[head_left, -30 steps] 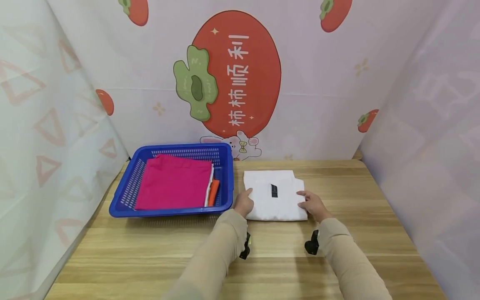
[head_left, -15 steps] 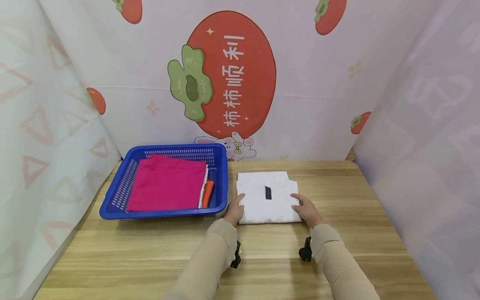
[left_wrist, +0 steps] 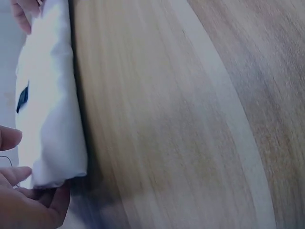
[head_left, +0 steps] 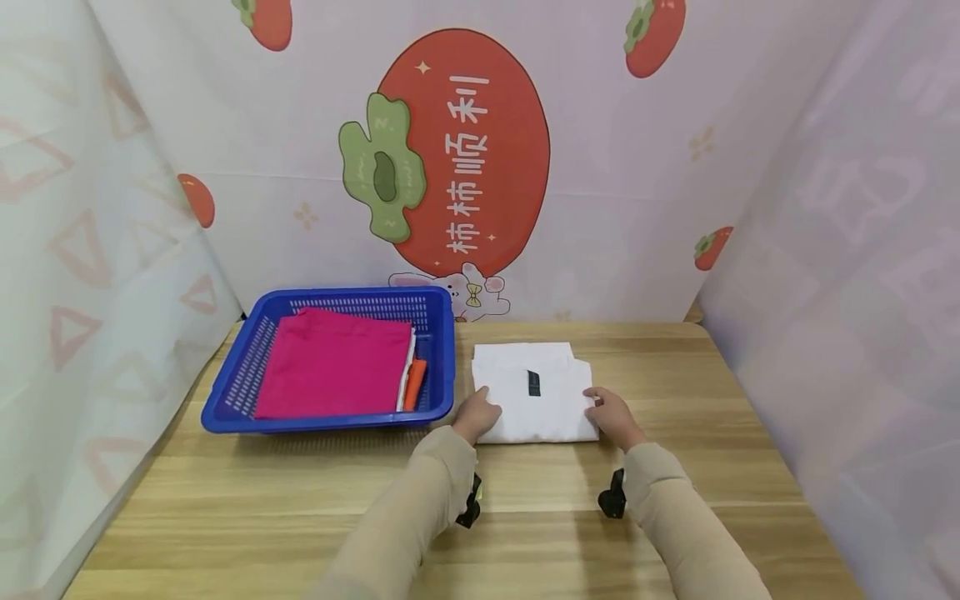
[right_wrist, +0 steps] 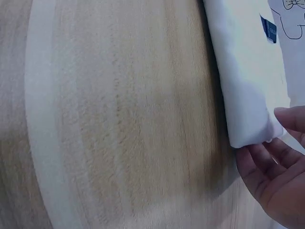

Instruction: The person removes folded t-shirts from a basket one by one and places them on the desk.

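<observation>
Pink cloth point(head_left: 337, 363), orange cloth point(head_left: 415, 385) in blue basket point(head_left: 447, 354) — left hand point(head_left: 476, 414), right hand point(head_left: 613, 417) pinching white cloth point(head_left: 536, 420).

Between my fingers point(right_wrist: 252, 174): white cloth point(head_left: 543, 421), matt, smooth, softly creased. Under them: table point(head_left: 525, 550), wood-grain, satin sheen. Left of them: blue basket point(head_left: 330, 423), smooth plastic, slightly glossy rim, matt pink cloth point(head_left: 333, 367) inside. Beyond them: backdrop point(head_left: 615, 200), matt, lightly wrinkled. Behind them: my sleeves point(head_left: 408, 508), matt cloth.

The backdrop's point(head_left: 607, 250) persimmon point(head_left: 510, 158) reads 柿柿顺利 (the white cloth's point(head_left: 543, 419) label point(head_left: 534, 384) is illegible).
</observation>
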A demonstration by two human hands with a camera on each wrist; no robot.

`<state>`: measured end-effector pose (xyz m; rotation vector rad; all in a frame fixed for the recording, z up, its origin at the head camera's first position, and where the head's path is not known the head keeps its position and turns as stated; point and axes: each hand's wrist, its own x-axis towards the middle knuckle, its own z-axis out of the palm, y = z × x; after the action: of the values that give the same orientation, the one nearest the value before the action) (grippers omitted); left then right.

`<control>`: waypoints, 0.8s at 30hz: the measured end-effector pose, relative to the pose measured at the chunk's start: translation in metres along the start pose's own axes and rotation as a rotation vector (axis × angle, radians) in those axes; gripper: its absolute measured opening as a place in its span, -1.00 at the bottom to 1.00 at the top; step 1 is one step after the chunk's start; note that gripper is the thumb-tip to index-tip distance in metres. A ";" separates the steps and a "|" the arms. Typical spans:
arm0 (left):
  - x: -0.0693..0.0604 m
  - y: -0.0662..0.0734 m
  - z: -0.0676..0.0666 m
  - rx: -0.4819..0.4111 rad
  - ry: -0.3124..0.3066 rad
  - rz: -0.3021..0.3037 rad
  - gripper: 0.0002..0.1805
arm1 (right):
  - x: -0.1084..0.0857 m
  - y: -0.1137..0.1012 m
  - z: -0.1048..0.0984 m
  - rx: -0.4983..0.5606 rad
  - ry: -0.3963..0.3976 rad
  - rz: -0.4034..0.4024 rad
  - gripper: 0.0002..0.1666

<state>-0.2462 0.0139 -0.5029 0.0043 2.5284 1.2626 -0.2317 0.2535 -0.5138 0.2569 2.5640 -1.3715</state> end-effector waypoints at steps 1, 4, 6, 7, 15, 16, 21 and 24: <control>-0.002 0.002 -0.001 0.016 0.011 -0.006 -0.40 | -0.002 -0.001 0.000 0.011 -0.005 0.007 -0.56; -0.006 0.009 -0.003 0.044 0.059 -0.003 -0.39 | -0.010 -0.004 -0.002 0.032 0.008 0.022 -0.58; -0.008 0.011 -0.004 0.028 0.080 0.004 -0.39 | -0.013 -0.006 -0.003 0.036 0.032 0.027 -0.58; -0.009 0.012 -0.004 0.017 0.087 0.012 -0.38 | -0.014 -0.007 -0.003 0.041 0.043 0.028 -0.57; -0.018 0.018 -0.009 -0.118 0.030 0.034 -0.34 | -0.019 -0.016 -0.007 0.033 0.087 0.027 -0.57; -0.021 0.019 -0.010 -0.135 0.016 0.028 -0.34 | -0.021 -0.017 -0.007 0.041 0.090 0.022 -0.57; -0.033 0.024 -0.016 -0.203 -0.026 0.018 -0.35 | -0.030 -0.023 -0.008 0.131 0.057 -0.017 -0.55; -0.044 0.029 -0.020 -0.240 -0.038 0.035 -0.37 | -0.033 -0.029 -0.008 0.180 0.044 -0.044 -0.54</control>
<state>-0.2141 0.0101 -0.4574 0.0178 2.3393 1.5563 -0.2085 0.2427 -0.4779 0.2646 2.4968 -1.6329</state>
